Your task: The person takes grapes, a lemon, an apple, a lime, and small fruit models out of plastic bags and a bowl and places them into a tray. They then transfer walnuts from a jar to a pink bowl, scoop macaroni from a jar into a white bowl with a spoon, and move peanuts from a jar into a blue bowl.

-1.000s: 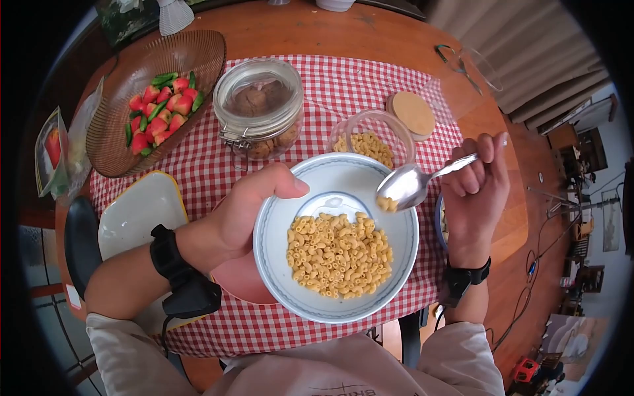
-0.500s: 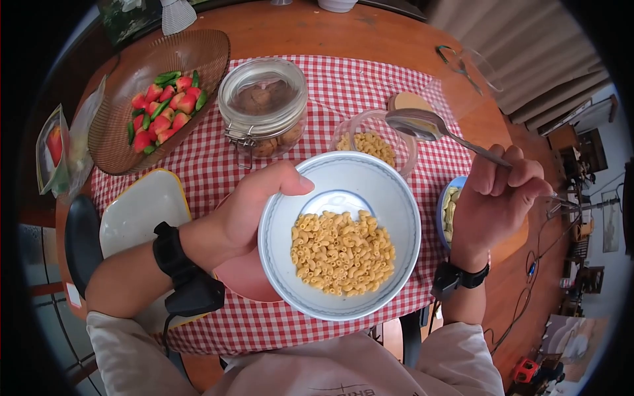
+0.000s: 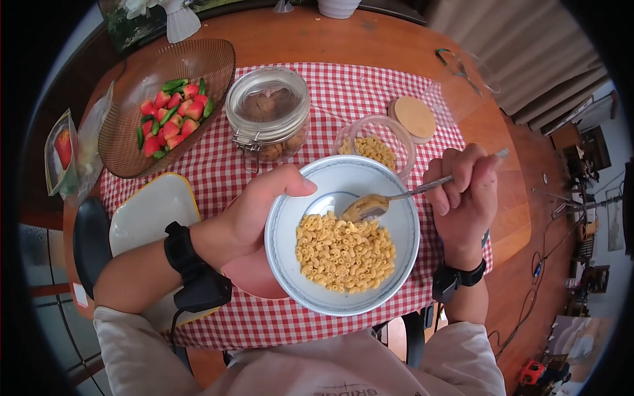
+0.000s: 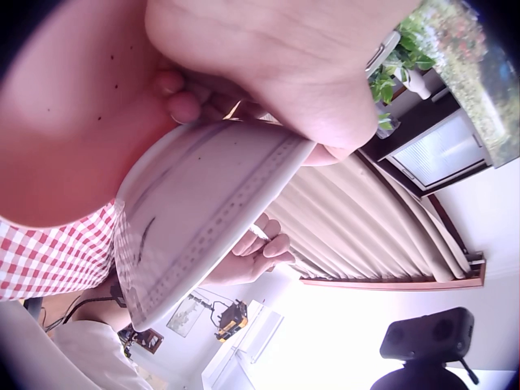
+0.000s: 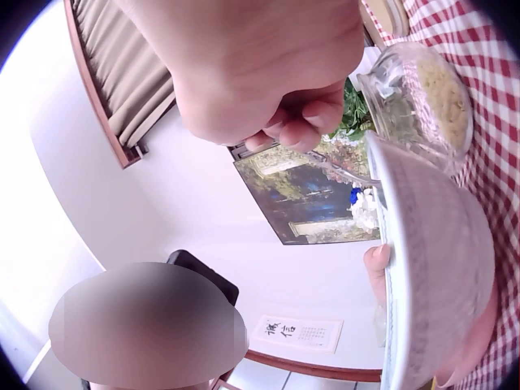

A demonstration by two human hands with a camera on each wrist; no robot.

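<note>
A white bowl [image 3: 281, 247] with a blue patterned rim holds small elbow macaroni [image 3: 347, 257]. My left hand [image 3: 247, 211] grips its left side, thumb on the rim and other fingers beneath, as the left wrist view shows on the bowl's outside [image 4: 203, 203]. My right hand [image 3: 465, 198] pinches a metal spoon [image 3: 366, 208] by its handle. The spoon's head dips inside the bowl, at the far edge of the macaroni. In the right wrist view the spoon's handle [image 5: 345, 172] passes over the bowl's rim.
Behind the bowl lies a clear container [image 3: 380, 142] with more macaroni, beside a round wooden lid [image 3: 414, 117]. A clip-top jar [image 3: 267, 112] of brown pieces, a fruit basket [image 3: 119, 132], a white tray [image 3: 148, 214] and a pink plate [image 3: 254, 277] surround the bowl.
The spoon, with a few macaroni at the bowl's right rim at first, went up and right over the clear container, then came back down into the bowl. My left hand keeps its grip.
</note>
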